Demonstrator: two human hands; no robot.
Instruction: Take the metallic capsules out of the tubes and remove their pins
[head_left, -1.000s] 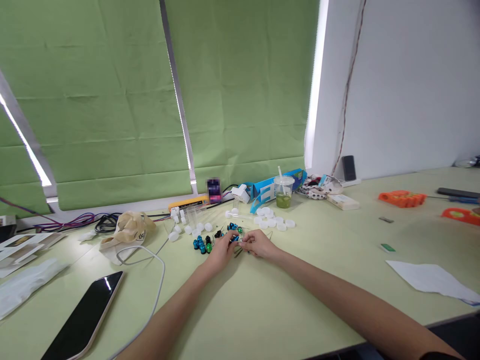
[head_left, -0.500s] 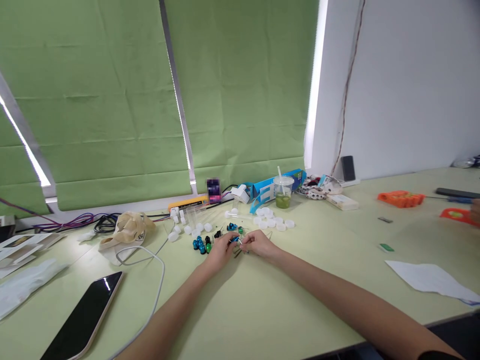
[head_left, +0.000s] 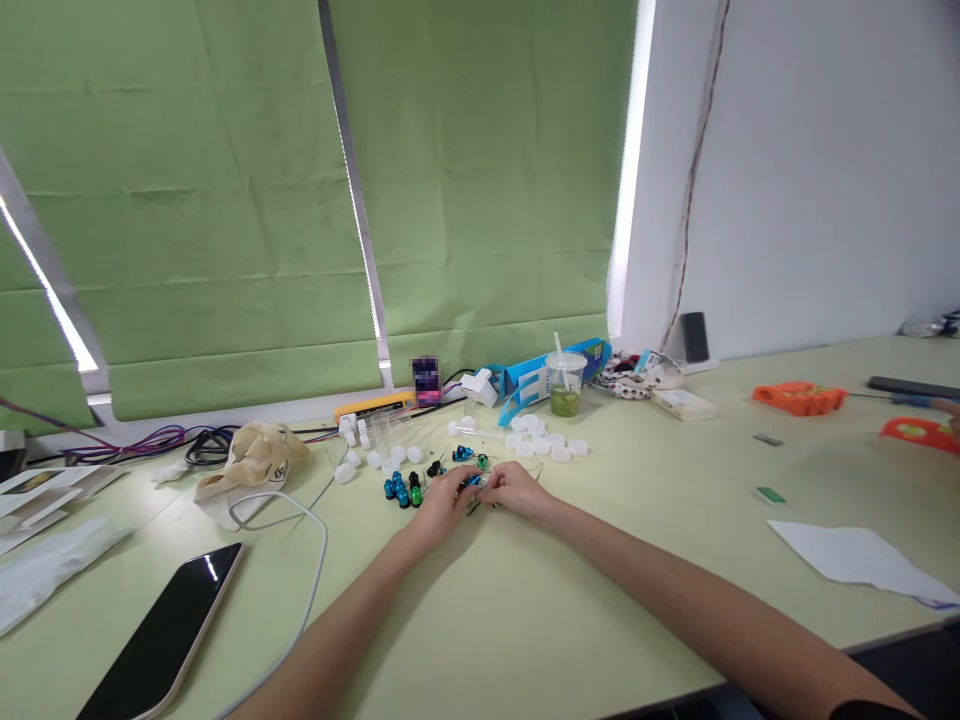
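Observation:
My left hand [head_left: 442, 505] is closed, its fingertips curled round a small shiny blue piece [head_left: 472, 481]. Against it, my right hand [head_left: 517, 490] makes a pinch; what lies in its fingertips is too small and partly hidden to name. A green piece [head_left: 482, 462] shows just beyond the fingertips, and thin metal pins stick out around them. To the left of my left hand stands a cluster of small knob-like pieces: blue ones [head_left: 397, 487], a black one [head_left: 413, 480] and a green one [head_left: 416, 496]. More blue pieces [head_left: 463, 454] and black pieces [head_left: 435, 468] lie behind.
White round caps [head_left: 559, 453] and clear tubes [head_left: 382, 430] lie behind my hands. A lidded cup [head_left: 565, 385] of green drink stands there too. On the left are a phone [head_left: 165, 635], a white cable [head_left: 319, 560] and a cloth bag [head_left: 251, 470]. Orange parts [head_left: 801, 397] lie right, near another person's hand.
The green piece between my hands has dropped slightly and sits lower behind the fingertips. My hands stay together in nearly the same place.

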